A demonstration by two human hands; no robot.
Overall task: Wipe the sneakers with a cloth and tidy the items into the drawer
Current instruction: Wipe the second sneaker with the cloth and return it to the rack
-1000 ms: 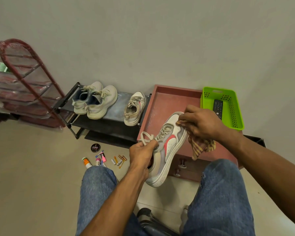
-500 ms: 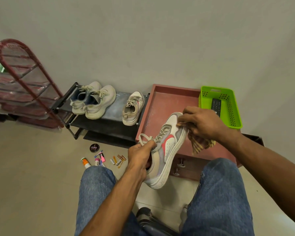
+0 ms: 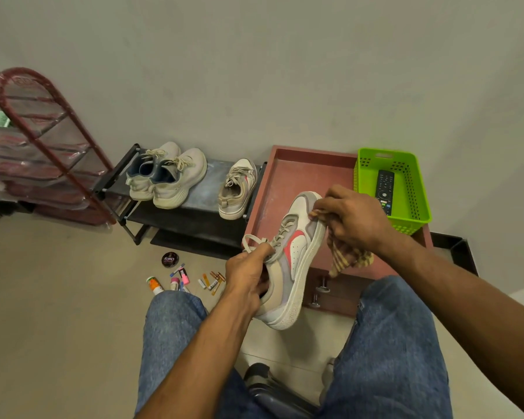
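One wide-angle view, worn on the person's head, looks forward and steeply down past both forearms and the knees. The sneaker (image 3: pixel 294 255) sits close at centre; the floor (image 3: pixel 58 297) and the wall (image 3: pixel 254 71) beyond curve with the lens.

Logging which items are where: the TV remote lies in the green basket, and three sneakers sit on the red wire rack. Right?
Not quite. The head view shows the three sneakers on the low black rack; the remote is in the green basket.

Left hand (image 3: pixel 248 275) gripping the sneaker (image 3: pixel 294 258), right hand (image 3: pixel 350 219) fingers pinching the cloth (image 3: pixel 347 257)
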